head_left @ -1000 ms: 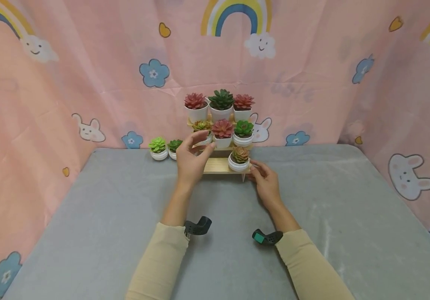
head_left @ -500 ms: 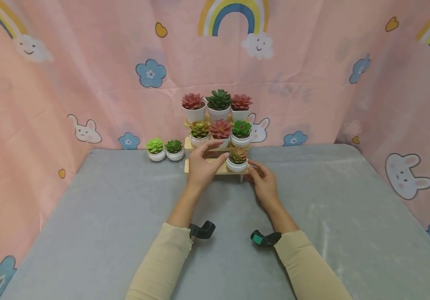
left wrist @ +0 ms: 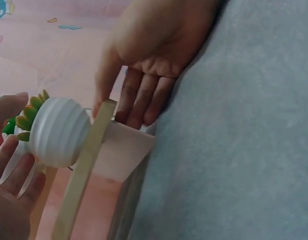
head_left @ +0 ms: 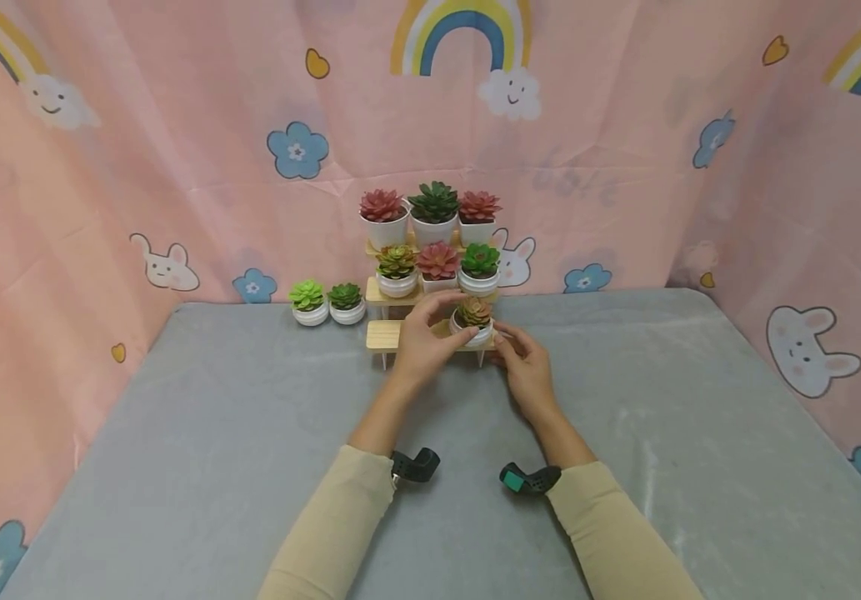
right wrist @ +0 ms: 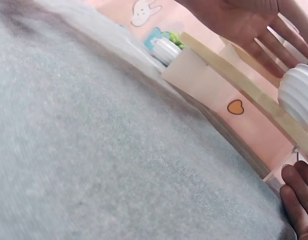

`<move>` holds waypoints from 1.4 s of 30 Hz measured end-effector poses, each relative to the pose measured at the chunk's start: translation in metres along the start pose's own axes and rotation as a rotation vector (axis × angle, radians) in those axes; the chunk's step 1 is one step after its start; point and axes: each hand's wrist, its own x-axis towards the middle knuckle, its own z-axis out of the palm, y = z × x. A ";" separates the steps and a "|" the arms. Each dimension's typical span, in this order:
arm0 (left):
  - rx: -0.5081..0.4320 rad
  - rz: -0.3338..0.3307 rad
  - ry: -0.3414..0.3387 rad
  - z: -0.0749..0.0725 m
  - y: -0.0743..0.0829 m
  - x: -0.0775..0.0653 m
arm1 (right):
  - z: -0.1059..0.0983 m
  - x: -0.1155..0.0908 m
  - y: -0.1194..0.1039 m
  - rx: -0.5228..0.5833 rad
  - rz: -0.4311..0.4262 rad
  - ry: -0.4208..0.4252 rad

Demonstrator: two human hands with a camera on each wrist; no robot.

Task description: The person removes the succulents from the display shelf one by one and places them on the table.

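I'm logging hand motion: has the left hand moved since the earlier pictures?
Yes: judged against the bottom shelf, the left hand moved right, toward the brownish succulent.

Beige sleeves (head_left: 332, 521), black wrist cameras (head_left: 418, 465)

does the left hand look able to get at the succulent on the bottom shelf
Probably yes: the left hand has its thumb and fingers spread beside the succulent, and nothing seems to stand between.

Nine potted succulents (head_left: 473, 313) are in view: three red, four green and two yellowish-brown. There are one wooden stand (head_left: 382, 335) with three tiers, one counter (head_left: 250, 433), one left hand (head_left: 424, 340), one right hand (head_left: 528, 368), two sleeves (head_left: 332, 517) and two black wrist devices (head_left: 417, 467).
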 end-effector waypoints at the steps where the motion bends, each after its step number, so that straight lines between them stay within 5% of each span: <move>1: 0.013 -0.007 -0.003 0.001 -0.001 0.000 | 0.000 0.000 0.000 -0.002 0.004 0.000; 22: -0.025 -0.079 0.046 0.013 -0.012 -0.006 | 0.003 0.001 -0.005 0.030 0.002 -0.003; 42: -0.030 -0.121 0.042 -0.018 -0.014 -0.014 | -0.001 0.001 -0.005 0.019 0.037 -0.009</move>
